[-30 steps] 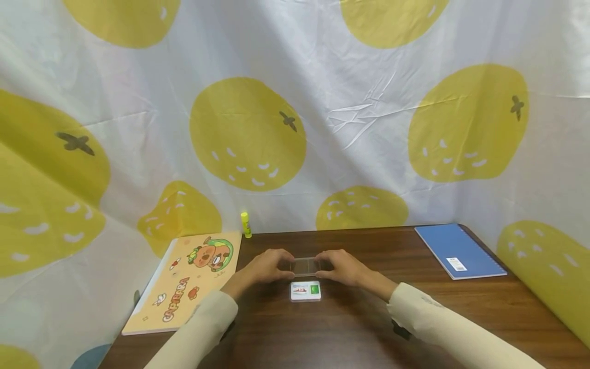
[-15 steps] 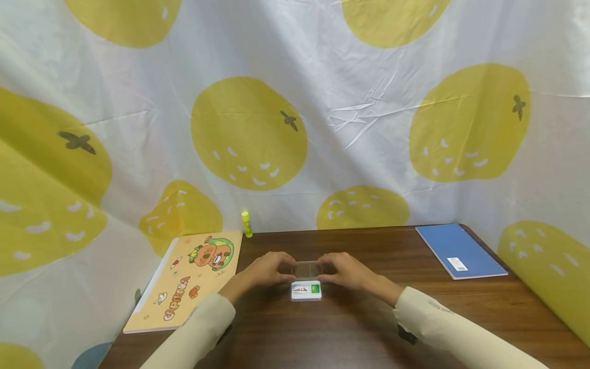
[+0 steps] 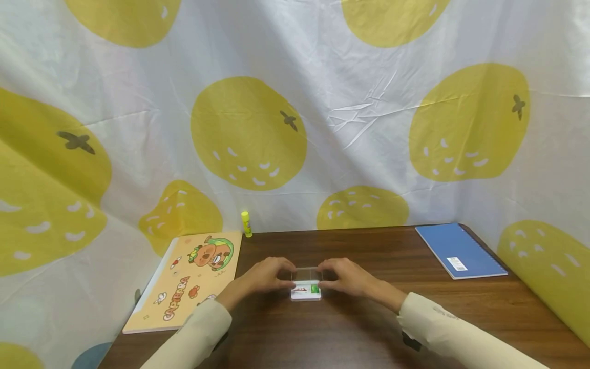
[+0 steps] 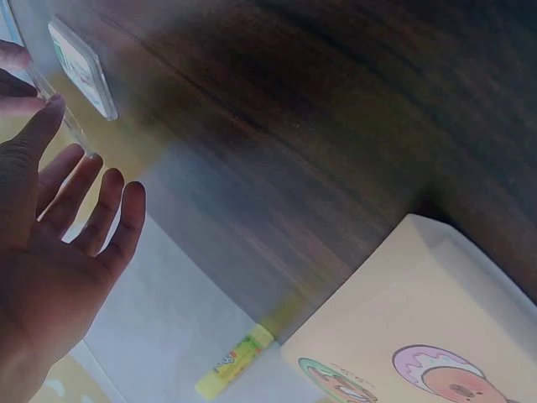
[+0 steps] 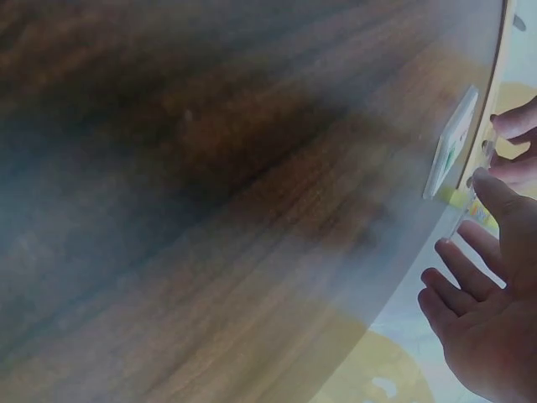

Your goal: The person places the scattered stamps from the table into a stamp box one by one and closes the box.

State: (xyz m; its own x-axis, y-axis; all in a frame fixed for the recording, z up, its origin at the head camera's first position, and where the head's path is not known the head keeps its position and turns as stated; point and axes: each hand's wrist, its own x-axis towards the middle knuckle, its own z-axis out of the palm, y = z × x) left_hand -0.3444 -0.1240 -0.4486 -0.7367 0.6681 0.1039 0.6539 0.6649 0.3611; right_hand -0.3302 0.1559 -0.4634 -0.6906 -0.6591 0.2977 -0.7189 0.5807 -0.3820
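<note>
Between my two hands is a clear plastic cover [image 3: 303, 274], a thin transparent rectangle, raised above the table. My left hand [image 3: 266, 274] pinches its left end with thumb and fingers, and my right hand [image 3: 349, 277] pinches the right end. Just below and nearer to me lies a white card in a clear case [image 3: 306, 293], with a red print and a green patch. From the head, the cover's near edge overlaps the case. The left wrist view shows a gap between the cover [image 4: 69, 119] and the card case [image 4: 82, 69].
A yellow glue stick [image 3: 246, 224] stands at the back edge of the dark wood table [image 3: 295, 341]. To the left lies an orange capybara-print pad [image 3: 184, 287]. At the far right is a blue notebook [image 3: 461, 251]. Patterned cloth [image 3: 318, 169] hangs behind the table.
Both hands have come slightly toward me with the clear cover, which now overlaps the card case in the head view. The card case has stayed in place.
</note>
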